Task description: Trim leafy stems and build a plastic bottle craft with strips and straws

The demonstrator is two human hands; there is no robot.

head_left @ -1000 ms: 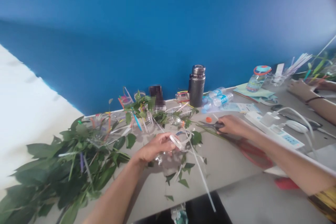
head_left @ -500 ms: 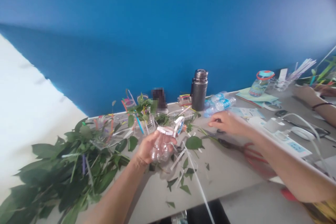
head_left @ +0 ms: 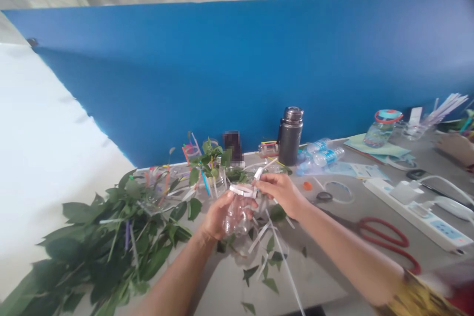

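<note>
In my left hand (head_left: pixel 215 217) is a clear cut plastic bottle base (head_left: pixel 237 221), with my fingers wrapped round its side. A white strip (head_left: pixel 242 191) runs along its rim, and part of it stands up at the right. My right hand (head_left: pixel 283 193) pinches that raised part between thumb and fingers. Loose white strips (head_left: pixel 260 237) and cut leaves (head_left: pixel 272 285) lie on the table under and beside the bottle base. Red-handled scissors (head_left: pixel 385 232) rest beyond my right forearm, their blades partly hidden by it.
Leafy branches (head_left: pixel 89 252) cover the left side. At the back stand a dark thermos (head_left: pixel 291 138) and a leaf-filled cup; plastic bottles (head_left: pixel 328 156) lie beside the thermos. To the right are a power strip (head_left: pixel 418 212), a lidded jar (head_left: pixel 381 131) and another person's hand (head_left: pixel 457 147).
My right hand has moved left from beside the scissors to the bottle base and taken hold of the white strip. My left hand still grips the bottle base. The view has shifted slightly.
</note>
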